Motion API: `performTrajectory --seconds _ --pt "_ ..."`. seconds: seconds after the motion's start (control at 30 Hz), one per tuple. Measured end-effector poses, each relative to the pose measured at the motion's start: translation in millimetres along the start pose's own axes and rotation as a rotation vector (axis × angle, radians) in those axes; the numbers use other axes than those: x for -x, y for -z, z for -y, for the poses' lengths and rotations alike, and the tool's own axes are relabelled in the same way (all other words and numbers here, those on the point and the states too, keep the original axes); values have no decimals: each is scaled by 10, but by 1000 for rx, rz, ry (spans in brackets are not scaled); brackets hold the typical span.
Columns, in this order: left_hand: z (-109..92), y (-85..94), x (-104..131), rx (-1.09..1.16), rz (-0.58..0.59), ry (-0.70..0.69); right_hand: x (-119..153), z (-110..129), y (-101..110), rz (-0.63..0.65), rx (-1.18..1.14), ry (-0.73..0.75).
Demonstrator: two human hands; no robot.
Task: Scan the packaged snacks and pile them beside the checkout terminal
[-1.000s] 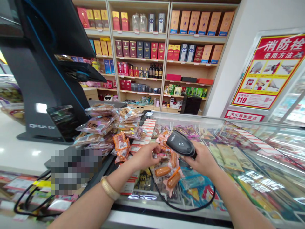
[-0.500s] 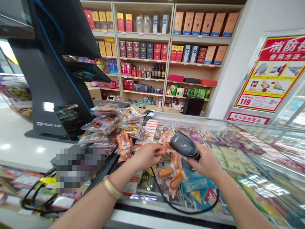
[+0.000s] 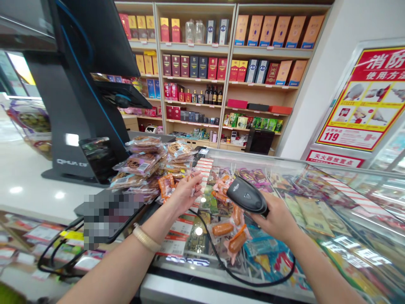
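My right hand is wrapped around a black handheld barcode scanner, held over the glass counter with its head pointing left. Under and beside the scanner lie several small wrapped sausages on the glass. My left hand is raised at the counter's left part, fingers loosely curled and apart, with nothing seen in them. Just left of it sits an orange snack packet, partly covered by the hand. A pile of clear-wrapped snack packs rises behind that packet.
The scanner's black cable loops across the glass display counter. A cash register with screens stands at left. Boxed bottles fill the shelves behind. A red sign hangs on the right wall.
My left hand has moved left and up, away from the sausages towards the orange packet. The right hand and scanner have stayed almost still over the glass. The view has shifted slightly.
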State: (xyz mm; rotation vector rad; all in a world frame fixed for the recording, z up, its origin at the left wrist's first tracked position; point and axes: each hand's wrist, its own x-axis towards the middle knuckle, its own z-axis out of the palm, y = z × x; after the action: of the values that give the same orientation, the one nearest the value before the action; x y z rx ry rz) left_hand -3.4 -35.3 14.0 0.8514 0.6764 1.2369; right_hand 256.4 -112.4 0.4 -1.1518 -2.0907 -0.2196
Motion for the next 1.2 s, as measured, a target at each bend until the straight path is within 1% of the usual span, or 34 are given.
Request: performTrajectory --seconds 0.03,0.1,0.17,0.23,0.3,0.43,0.57,0.7,0.93,1.2 --pt "14 -7 -9 2 -7 -10 0 4 0 6 -2 4" --pt "50 -12 -32 -14 -68 -54 0 10 0 13 -5 5" --pt "83 -4 -50 -78 -149 -129 0 15 -1 16 -5 0" --pt "101 12 -54 -162 -182 -194 0 20 -1 17 -7 3" --pt "102 27 -44 -188 -149 -214 -1 30 -1 16 -16 19" --pt "85 36 -10 -107 -76 -211 -1 71 -5 32 -31 51" --pt "92 21 3 -72 -6 -156 3 116 -21 65 -71 42" --pt "123 5 1 -90 57 -169 9 146 -50 108 -80 31" --pt "153 1 0 -143 103 -227 0 156 -65 131 -77 15" --pt "142 -16 19 -143 112 -225 -11 147 -55 127 -80 -5"
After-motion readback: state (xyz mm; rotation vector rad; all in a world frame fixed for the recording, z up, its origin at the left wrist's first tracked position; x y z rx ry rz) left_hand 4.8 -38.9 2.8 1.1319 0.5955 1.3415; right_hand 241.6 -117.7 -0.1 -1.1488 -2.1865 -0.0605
